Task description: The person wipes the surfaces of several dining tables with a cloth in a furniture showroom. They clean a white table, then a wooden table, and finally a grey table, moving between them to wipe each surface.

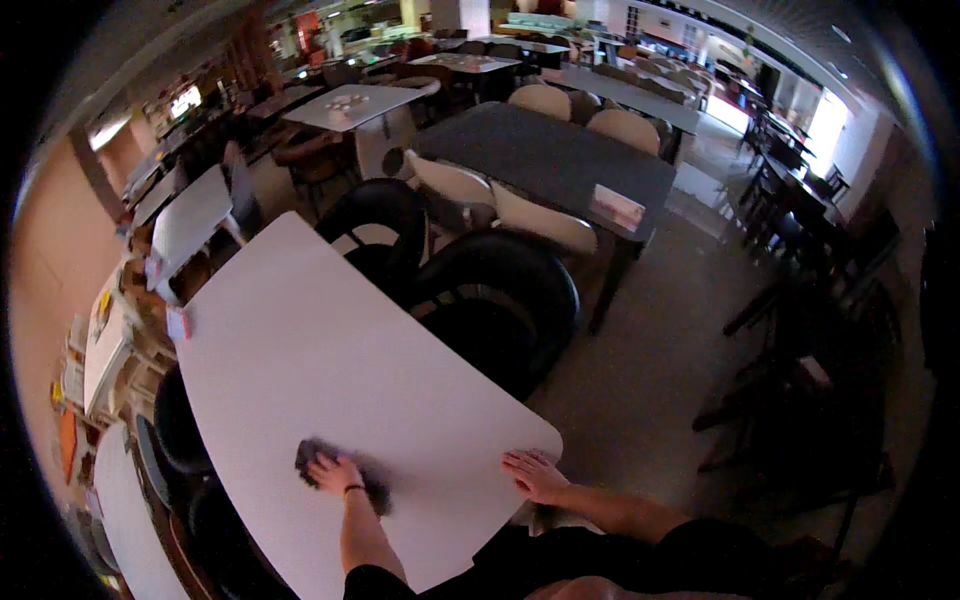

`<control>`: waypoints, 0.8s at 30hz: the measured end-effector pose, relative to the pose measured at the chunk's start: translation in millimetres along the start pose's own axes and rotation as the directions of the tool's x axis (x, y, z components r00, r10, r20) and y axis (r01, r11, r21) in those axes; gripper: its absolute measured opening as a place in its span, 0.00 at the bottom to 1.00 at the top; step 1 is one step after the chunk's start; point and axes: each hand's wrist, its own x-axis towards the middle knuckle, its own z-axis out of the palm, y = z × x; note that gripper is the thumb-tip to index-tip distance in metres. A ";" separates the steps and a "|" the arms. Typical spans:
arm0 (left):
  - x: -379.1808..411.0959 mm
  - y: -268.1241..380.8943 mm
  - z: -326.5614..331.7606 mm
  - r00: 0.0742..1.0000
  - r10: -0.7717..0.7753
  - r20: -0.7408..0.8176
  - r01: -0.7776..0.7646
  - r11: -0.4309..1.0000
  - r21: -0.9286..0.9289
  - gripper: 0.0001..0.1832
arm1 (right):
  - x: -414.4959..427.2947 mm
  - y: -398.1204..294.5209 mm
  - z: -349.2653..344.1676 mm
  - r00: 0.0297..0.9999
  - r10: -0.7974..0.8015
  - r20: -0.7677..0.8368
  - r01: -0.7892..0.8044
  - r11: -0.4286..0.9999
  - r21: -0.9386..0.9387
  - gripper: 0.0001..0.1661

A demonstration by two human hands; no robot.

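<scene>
Before me stretches a white tabletop (322, 345) with rounded corners. My left hand (335, 474) presses down on a dark cloth (306, 452), which lies bunched on the white surface. Part of the cloth is hidden beneath the palm and fingers, and a dark band circles that wrist. Flat on the near right corner of the same table rests my right hand (534, 475), with nothing in it. A small card bearing print (177, 322) is at the table's far left edge.
Black curved-back chairs (495, 300) line the table's right side, and more dark chairs (180, 420) its left. Beyond stands a dark grey table (540, 157) with beige chairs (540, 214). Floor (637, 375) shows on the right, beside stacked dark furniture (810, 420).
</scene>
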 end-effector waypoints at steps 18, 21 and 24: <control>-279.6 212.8 12.5 0.811 0.582 0.055 -0.550 0.791 -0.267 0.31 | -120.6 226.6 -129.4 0.942 0.271 0.198 -0.301 0.944 0.137 0.28; -317.5 213.4 5.4 0.851 0.524 0.032 -0.497 0.823 -0.273 0.32 | -183.2 308.4 -151.5 0.927 0.355 0.118 -0.361 0.932 0.038 0.31; -358.2 195.0 -10.7 0.892 0.448 0.064 -0.412 0.862 -0.295 0.32 | -219.0 335.8 -182.2 0.780 0.574 0.247 -0.594 0.804 0.007 0.31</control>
